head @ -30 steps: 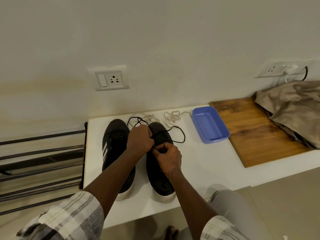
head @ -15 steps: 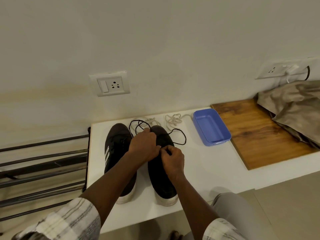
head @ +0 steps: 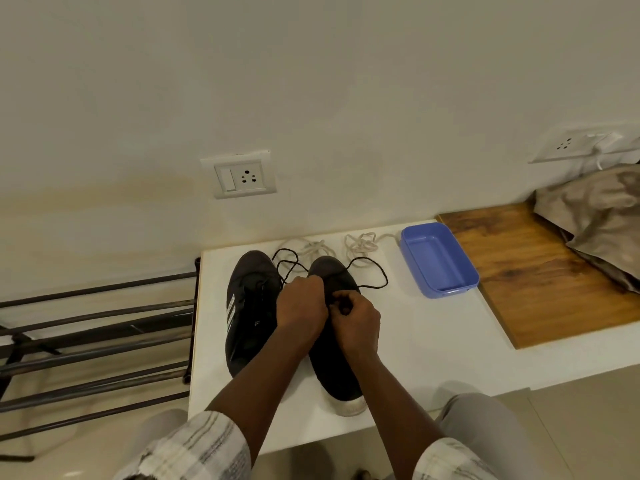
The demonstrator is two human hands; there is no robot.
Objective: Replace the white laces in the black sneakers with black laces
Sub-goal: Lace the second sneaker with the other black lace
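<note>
Two black sneakers stand side by side on a white table [head: 433,344], toes toward the wall. The left sneaker [head: 247,313] has white side stripes. Both hands are over the lacing of the right sneaker [head: 334,372]. My left hand [head: 302,306] is curled round the black lace [head: 375,271], whose loose ends loop past the toes. My right hand [head: 356,318] pinches the same lace at the eyelets. Two tangled white laces [head: 362,242] lie beyond the toes near the wall.
A blue plastic tray [head: 438,259] sits right of the shoes, next to a wooden board [head: 540,271] with a crumpled grey-brown cloth [head: 595,213] at its far end. A dark metal rack [head: 93,334] stands left of the table. Wall sockets [head: 239,174] are behind.
Both hands stay on the right sneaker's lacing, with my right hand shifted slightly up toward my left. The camera view tilted a little; the shoes have not moved.
</note>
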